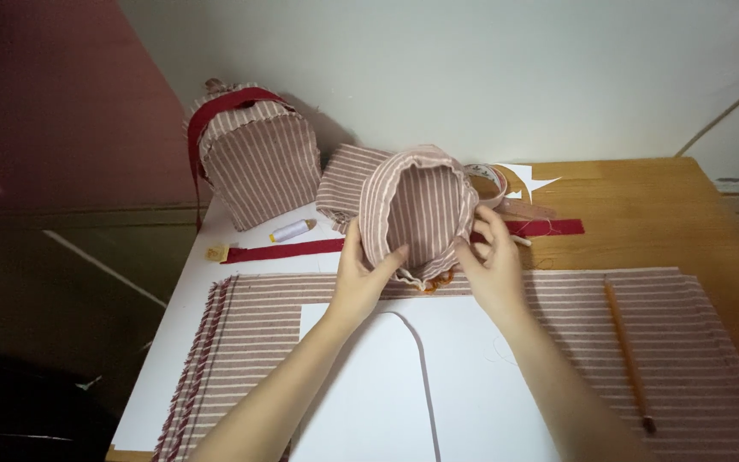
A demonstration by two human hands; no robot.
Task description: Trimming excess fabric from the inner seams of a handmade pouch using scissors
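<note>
Head view, looking down on a work table [669, 197]. Both hands hold up a half-sewn striped fabric pouch [419, 214], its open mouth turned toward the camera, above the far edge of a flat piece of striped cloth [558, 342].

Left hand [359, 278]: fingers closed on the pouch's near-left rim, thumb inside the opening. Right hand [493, 257]: fingers pinched on the right rim.

Handling, by judgement: light, soft, limp; it collapses unless spread from two sides. The rim is the sensible grip, since the raw frayed edge at the bottom could unravel if tugged. Not slippery, not fragile.

Looks: dusty pink with thin white stripes, rounded arch outline, lining striped alike.

Nearby: finished striped bag [257, 158] far left, white paper pattern [387, 385] near, pencil [626, 355] right, thread spool [291, 230].
</note>
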